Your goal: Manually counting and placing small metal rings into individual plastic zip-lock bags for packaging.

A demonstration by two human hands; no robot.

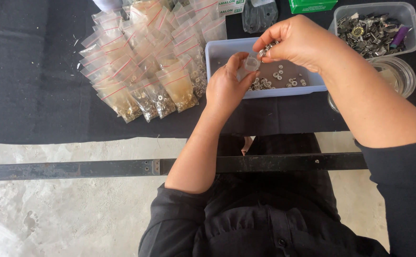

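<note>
— Hands first: what are they doing over the shallow pale-blue tray?

— Left hand sits at the tray's near left edge, thumb and fingers pinched on a small clear bag whose mouth is up. Right hand hovers over the tray's middle, its fingertips bunched together on a clump of small metal rings, just above and right of the bag's mouth.

— Is the clump touching the bag?

— Very close, but I cannot tell whether they touch.

— Anything in the tray itself?

— Loose metal rings scattered on its floor, thicker toward the near wall beside the left hand.

— And around the tray?

— Left of it, touching its left wall, a fanned heap of filled clear bags with red strips, overlapping on the black cloth. Right of the tray, a clear tub of mixed metal parts, and nearer the person than that tub, a round clear container, partly behind the right forearm. Beyond the tray, a green box at the far edge of view.

— Nearer than the tray?

— A dark metal bar runs across, under both forearms, above a pale stone floor.
</note>
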